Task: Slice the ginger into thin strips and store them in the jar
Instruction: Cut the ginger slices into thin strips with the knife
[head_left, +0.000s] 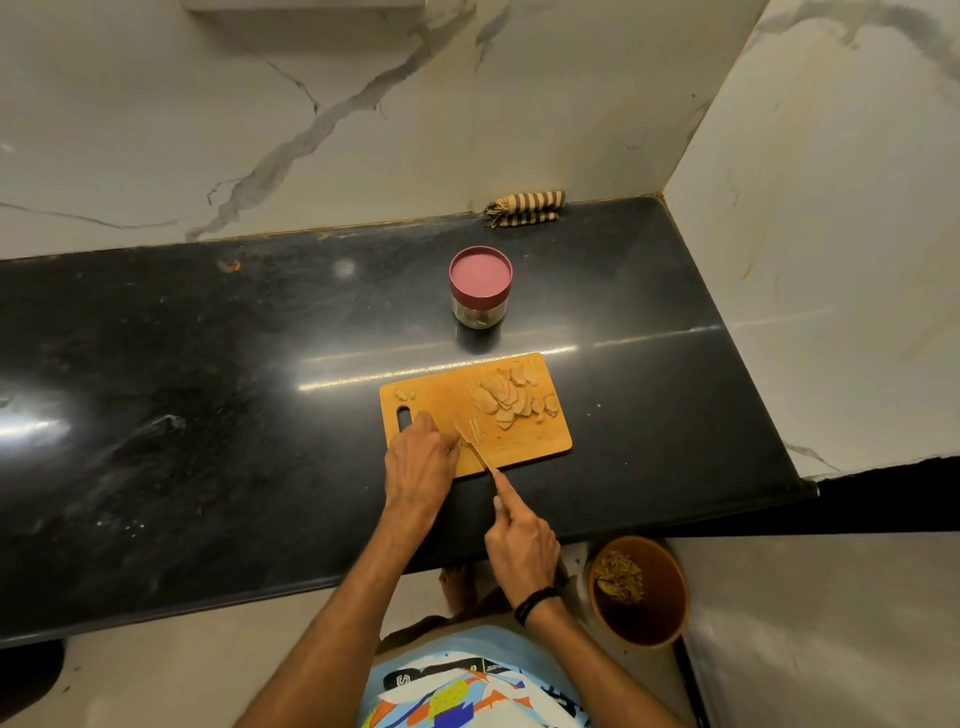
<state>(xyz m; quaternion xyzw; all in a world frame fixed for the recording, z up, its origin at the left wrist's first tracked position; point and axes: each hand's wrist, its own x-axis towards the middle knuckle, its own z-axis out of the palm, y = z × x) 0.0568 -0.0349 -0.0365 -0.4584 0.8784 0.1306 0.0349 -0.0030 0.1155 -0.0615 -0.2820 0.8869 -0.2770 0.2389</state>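
A wooden cutting board (441, 405) lies on the black counter. A pile of flat ginger slices (506, 397) sits on its right half, and a few thin strips (475, 431) lie near its front. My left hand (421, 462) holds a ginger piece down on the board with curled fingers; the piece itself is mostly hidden. My right hand (522, 540) grips a knife (475, 449), its forefinger along the spine, the blade angled onto the board beside my left fingers. A small glass jar with a maroon lid (480, 283), closed, stands behind the board.
The black counter (208, 389) ends at a marble wall on the right. A striped folded cloth (524, 209) lies against the back wall. On the floor at the right stands an orange bin (660, 597) with scraps. A small ginger bit (402, 395) lies at the board's left.
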